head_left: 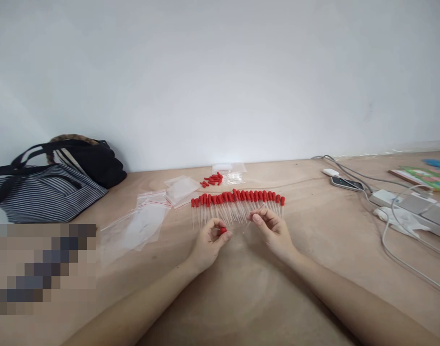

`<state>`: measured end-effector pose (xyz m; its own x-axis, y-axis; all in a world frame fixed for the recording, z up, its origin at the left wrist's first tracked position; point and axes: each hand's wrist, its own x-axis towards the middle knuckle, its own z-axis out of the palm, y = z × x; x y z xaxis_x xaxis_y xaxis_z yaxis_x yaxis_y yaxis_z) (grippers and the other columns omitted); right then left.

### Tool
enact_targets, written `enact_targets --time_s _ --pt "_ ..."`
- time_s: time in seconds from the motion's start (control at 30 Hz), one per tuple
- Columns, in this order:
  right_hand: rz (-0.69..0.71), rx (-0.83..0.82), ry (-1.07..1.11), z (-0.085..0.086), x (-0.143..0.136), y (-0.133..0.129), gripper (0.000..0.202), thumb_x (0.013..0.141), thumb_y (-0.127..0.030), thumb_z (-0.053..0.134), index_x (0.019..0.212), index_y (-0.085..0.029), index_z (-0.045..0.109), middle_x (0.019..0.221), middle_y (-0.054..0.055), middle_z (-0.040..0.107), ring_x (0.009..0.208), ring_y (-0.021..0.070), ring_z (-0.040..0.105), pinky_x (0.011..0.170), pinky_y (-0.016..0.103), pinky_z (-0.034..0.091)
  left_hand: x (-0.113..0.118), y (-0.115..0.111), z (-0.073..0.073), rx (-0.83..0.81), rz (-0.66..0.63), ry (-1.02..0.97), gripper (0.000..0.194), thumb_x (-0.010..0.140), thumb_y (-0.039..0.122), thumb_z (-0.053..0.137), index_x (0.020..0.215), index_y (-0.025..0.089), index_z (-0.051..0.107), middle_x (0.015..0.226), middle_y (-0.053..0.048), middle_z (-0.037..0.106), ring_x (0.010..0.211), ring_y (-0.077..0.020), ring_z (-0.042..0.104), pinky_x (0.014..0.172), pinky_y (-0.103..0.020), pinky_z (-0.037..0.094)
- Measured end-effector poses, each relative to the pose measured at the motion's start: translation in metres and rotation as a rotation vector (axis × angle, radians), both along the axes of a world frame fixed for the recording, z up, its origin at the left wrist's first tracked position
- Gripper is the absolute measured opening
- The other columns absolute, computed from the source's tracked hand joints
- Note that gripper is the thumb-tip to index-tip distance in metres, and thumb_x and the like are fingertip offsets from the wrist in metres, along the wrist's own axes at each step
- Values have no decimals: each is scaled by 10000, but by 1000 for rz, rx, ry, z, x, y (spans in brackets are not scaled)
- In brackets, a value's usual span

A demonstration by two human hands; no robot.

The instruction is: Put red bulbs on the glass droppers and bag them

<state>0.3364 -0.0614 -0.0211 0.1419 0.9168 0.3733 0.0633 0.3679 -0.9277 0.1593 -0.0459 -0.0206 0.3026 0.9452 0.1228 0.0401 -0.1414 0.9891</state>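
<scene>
My left hand [209,242] is closed on a small red rubber bulb [223,230], pinched between thumb and fingers. My right hand [272,229] pinches a thin clear tube [247,226] that slants down toward the left; the two hands are apart. Just beyond them lies a row of droppers [237,198] with red bulbs at the far end and clear tips toward me. Behind the row sit a small pile of loose red bulbs [213,179] and several clear tubes [234,178] on a clear bag.
Clear zip bags [144,221] lie on the wooden table [220,298] at the left. A striped bag [61,192] and a black bag [104,166] stand at the far left. At the right are a power strip [414,206], cables, a dark device [346,183] and a colourful board [421,178].
</scene>
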Motion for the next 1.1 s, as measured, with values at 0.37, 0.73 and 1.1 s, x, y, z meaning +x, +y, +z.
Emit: enact_targets --time_s 0.37,0.73,1.1 --pt "105 449 -842 1 10 -9 185 847 -190 466 961 -207 611 893 42 668 739 136 584 704 327 323 -16 -1 1 -120 -27 -81 341 564 270 747 671 164 441 667 50 539 627 -74 518 613 -195 402" --pt "68 447 -881 -5 5 -9 173 849 -202 472 946 -207 615 832 19 676 691 119 574 692 312 279 -15 -1 -1 -84 -71 -20 230 620 307 713 780 161 636 771 -29 664 755 -156 602 738 -289 468" --pt "35 488 -958 -5 3 -10 198 840 -192 457 940 -198 627 739 12 650 630 110 538 663 310 247 -14 -4 -6 -11 -33 32 190 643 286 683 784 161 656 717 -19 666 668 -137 595 647 -250 480"
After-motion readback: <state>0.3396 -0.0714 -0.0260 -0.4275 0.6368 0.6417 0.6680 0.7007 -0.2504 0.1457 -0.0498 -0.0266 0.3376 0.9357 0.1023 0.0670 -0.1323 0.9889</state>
